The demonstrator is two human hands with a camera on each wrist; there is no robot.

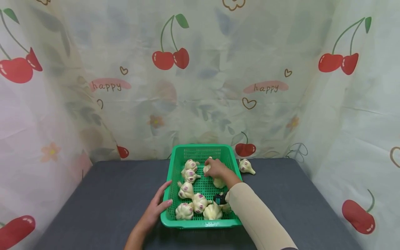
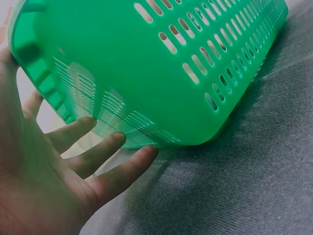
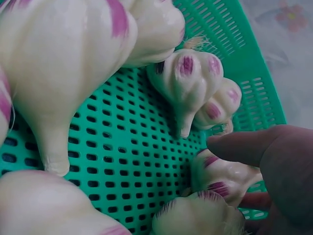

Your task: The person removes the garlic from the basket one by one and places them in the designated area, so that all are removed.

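A green plastic basket [image 1: 200,224] holds several garlic bulbs [image 1: 200,203], white with purple marks. My right hand [image 1: 217,169] reaches inside its far half and pinches a garlic bulb [image 3: 225,174] between thumb and fingers, partly hidden by the hand. Another bulb [image 1: 219,183] lies just under that wrist. My left hand [image 1: 153,208] rests at the basket's left side, thumb and fingertips near the rim. In the left wrist view, its fingers [image 2: 105,152] are spread and fairly straight against the slotted outer wall.
One loose garlic bulb [image 1: 246,166] lies on the dark table [image 1: 118,194], right of the basket's far corner. A curtain [image 1: 203,86] printed with cherries hangs behind and along both sides. A small black device [image 1: 220,198] sits at the right cuff.
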